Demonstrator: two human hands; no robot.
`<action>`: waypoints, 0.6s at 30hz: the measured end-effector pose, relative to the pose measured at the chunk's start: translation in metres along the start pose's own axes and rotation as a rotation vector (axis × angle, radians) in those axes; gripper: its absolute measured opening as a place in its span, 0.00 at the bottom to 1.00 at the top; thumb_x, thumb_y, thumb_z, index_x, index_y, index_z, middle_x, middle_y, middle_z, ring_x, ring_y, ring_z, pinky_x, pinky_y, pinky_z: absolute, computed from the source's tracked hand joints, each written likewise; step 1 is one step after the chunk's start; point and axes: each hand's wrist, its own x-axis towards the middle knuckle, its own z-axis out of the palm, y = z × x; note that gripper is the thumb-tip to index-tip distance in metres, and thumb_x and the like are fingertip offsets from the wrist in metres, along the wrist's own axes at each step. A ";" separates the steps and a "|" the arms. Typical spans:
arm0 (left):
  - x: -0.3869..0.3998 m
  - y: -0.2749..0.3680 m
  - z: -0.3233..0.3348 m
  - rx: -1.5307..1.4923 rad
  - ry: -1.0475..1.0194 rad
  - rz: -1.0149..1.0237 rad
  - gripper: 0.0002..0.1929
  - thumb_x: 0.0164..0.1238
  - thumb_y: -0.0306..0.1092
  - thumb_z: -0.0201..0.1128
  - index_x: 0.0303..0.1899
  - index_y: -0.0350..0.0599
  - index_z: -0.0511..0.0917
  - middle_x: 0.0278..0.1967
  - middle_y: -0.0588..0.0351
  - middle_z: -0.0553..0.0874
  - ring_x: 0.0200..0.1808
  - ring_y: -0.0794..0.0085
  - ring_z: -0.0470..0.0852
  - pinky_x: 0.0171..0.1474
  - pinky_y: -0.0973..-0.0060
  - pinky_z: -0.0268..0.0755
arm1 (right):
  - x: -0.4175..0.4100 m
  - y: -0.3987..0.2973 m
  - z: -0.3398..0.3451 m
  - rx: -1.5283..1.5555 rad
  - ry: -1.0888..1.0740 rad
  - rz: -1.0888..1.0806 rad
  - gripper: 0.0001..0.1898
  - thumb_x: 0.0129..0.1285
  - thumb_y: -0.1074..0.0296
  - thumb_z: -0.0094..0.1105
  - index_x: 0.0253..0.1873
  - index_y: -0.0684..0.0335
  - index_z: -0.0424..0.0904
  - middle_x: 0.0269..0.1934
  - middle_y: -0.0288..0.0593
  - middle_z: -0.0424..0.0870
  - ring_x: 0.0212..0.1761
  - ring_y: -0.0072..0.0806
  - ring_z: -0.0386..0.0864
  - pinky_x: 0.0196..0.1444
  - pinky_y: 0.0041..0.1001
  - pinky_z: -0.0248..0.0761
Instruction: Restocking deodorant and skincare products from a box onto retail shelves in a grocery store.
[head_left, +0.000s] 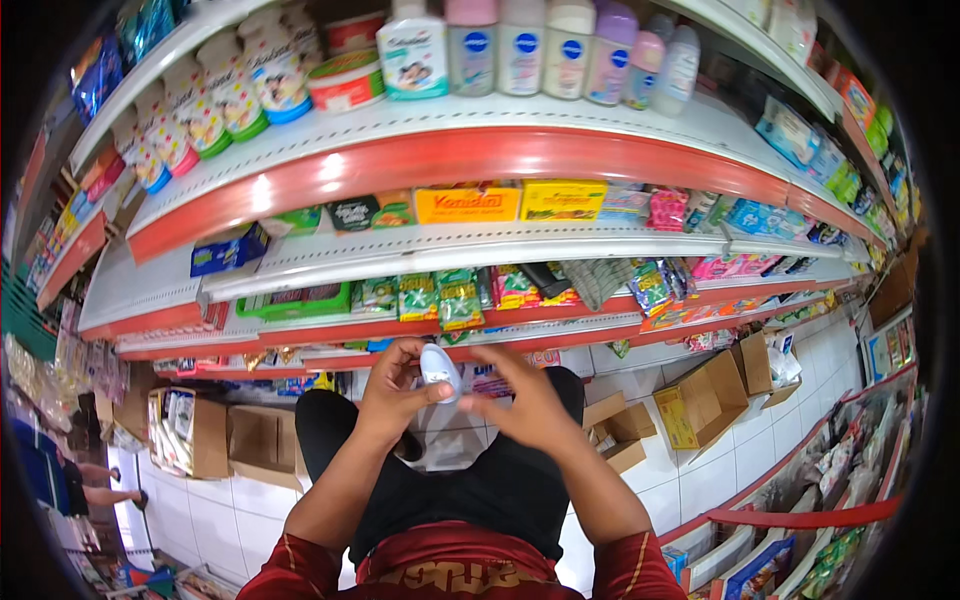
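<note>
My left hand (396, 386) grips a small whitish bottle (439, 373), with the thumb across its lower part. Just to the right, my right hand (517, 397) is spread, its fingers apart and near the bottle, holding nothing. Above my hands, green and yellow sachets (459, 296) hang over a lower shelf edge. A grey cloth (598, 280) drapes beside them. Roll-on deodorant bottles (523, 49) stand in a row on the upper shelf, right of a white bottle with a printed label (413, 56).
Open cardboard boxes (264, 442) stand on the tiled floor to my left, and others (701, 401) to my right. The red-edged shelf (480, 154) spans the view ahead. A low rack of packets (757, 562) lies at lower right. Another person's legs (105, 495) show at far left.
</note>
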 end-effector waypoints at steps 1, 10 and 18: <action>0.006 0.003 0.012 0.036 -0.048 0.024 0.29 0.56 0.27 0.86 0.57 0.45 0.78 0.49 0.60 0.85 0.55 0.73 0.84 0.62 0.68 0.78 | -0.006 -0.011 -0.004 -0.030 0.025 -0.121 0.35 0.65 0.56 0.80 0.72 0.64 0.76 0.65 0.59 0.83 0.66 0.51 0.83 0.67 0.42 0.77; 0.069 0.134 0.158 0.997 -0.229 0.985 0.24 0.62 0.38 0.82 0.56 0.40 0.83 0.52 0.49 0.87 0.54 0.58 0.85 0.60 0.62 0.76 | -0.021 -0.057 -0.155 -0.221 0.636 -0.288 0.30 0.63 0.68 0.78 0.68 0.72 0.79 0.57 0.57 0.90 0.59 0.42 0.89 0.63 0.38 0.80; 0.133 0.153 0.229 1.532 -0.074 1.227 0.40 0.63 0.41 0.78 0.73 0.33 0.71 0.68 0.38 0.78 0.70 0.44 0.75 0.73 0.51 0.69 | 0.094 -0.071 -0.349 -0.276 0.538 -0.338 0.29 0.72 0.66 0.71 0.71 0.76 0.75 0.58 0.58 0.89 0.59 0.39 0.89 0.65 0.35 0.79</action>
